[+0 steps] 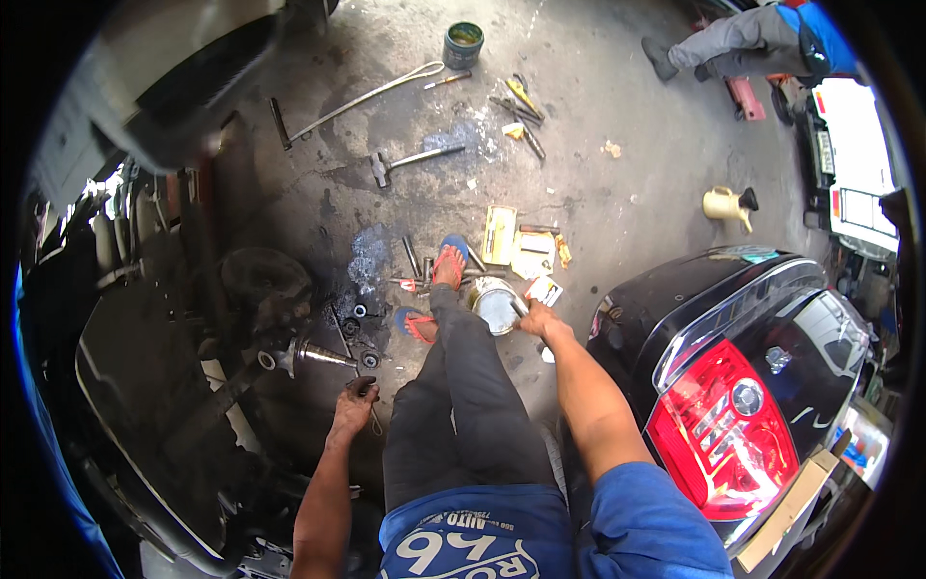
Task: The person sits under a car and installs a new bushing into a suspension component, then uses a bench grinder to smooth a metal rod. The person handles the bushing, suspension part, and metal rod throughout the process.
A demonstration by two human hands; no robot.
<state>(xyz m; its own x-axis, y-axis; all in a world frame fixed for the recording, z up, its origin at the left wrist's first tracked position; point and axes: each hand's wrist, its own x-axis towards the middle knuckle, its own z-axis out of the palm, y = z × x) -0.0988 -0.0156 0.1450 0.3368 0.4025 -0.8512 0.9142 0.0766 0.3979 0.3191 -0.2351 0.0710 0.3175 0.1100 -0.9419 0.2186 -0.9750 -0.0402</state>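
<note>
My right hand (540, 320) is closed around a short dark metal bar (520, 306). Under it stands a round tin (496, 311) with a pale, silvery top. My left hand (355, 410) reaches to the vehicle on the left, beside a bare metal axle spindle (323, 356). Its fingers are curled and look dark; what they hold, if anything, I cannot make out. On the floor by the spindle lie dark ring-shaped parts (369, 359), perhaps bearings.
A sledgehammer (381, 171), a long bar (367, 96) and a dark bucket (463, 45) lie ahead. Sockets and yellow boxes (499, 236) surround my feet. A black car (714, 289) stands close on the right. A beige jug (725, 204) and another person (757, 43) are farther off.
</note>
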